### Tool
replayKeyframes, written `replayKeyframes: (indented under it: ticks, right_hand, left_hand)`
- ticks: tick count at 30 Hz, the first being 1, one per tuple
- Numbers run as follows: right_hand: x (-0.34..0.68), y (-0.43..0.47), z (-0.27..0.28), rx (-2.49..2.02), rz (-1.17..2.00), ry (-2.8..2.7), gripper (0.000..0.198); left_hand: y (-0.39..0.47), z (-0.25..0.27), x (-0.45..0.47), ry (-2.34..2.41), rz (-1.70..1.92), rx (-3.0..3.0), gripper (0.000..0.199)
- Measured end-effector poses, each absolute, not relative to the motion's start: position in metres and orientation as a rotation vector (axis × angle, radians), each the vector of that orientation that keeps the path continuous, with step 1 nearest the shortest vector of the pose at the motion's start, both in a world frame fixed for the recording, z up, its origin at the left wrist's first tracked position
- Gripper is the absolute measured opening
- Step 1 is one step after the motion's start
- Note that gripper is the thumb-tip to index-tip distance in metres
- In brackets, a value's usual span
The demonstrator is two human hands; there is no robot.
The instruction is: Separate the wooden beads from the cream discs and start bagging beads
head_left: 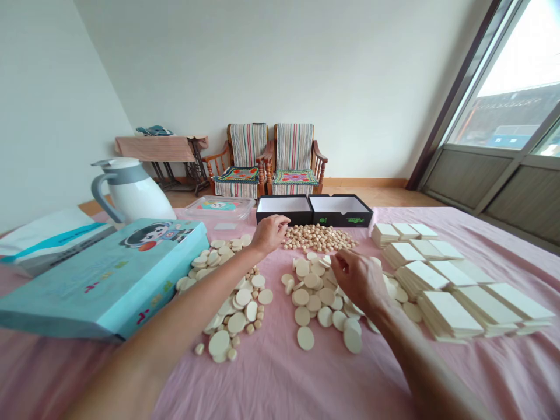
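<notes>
My left hand [270,233] hovers at the left edge of a heap of small wooden beads [321,238], just in front of the left black box [283,211]. Its fingers are bent and closed; whatever they may hold is hidden. Over a pile of thin, pale wooden discs [312,286], my right hand [356,275] has its fingers curled in, with discs right by the fingertips. I cannot make out what is in its grip. Beneath my left forearm lies a second pile, where discs [236,322] and small beads [250,328] are mixed.
Several stacks of pale rectangular wooden pieces [441,274] stand at the right. A second black box [339,211] adjoins the first. Leftward are a clear plastic container [219,207], a light-blue box [105,280], a white jug [140,192] and a packet [52,236]. Two chairs [271,157] stand beyond.
</notes>
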State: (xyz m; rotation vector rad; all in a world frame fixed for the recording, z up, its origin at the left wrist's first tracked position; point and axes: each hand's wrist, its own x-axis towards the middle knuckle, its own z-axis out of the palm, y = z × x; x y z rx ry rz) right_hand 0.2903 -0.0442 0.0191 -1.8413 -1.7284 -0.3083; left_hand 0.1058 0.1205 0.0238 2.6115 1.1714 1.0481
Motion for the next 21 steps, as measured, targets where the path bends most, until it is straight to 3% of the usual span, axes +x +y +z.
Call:
replayKeyframes:
  ticks: [14,21]
  right_hand:
    - [0.264,-0.049,0.014,-1.602,-0.207,-1.91,0.021]
    - [0.205,-0.043,0.022,-1.474,0.065,-2.184,0.017]
  left_hand:
    - [0.02,0.033,-0.006,1.246,1.189,2.479,0.019]
    - [0.015,0.018,-0.033,1.245,1.305,2.463,0.02]
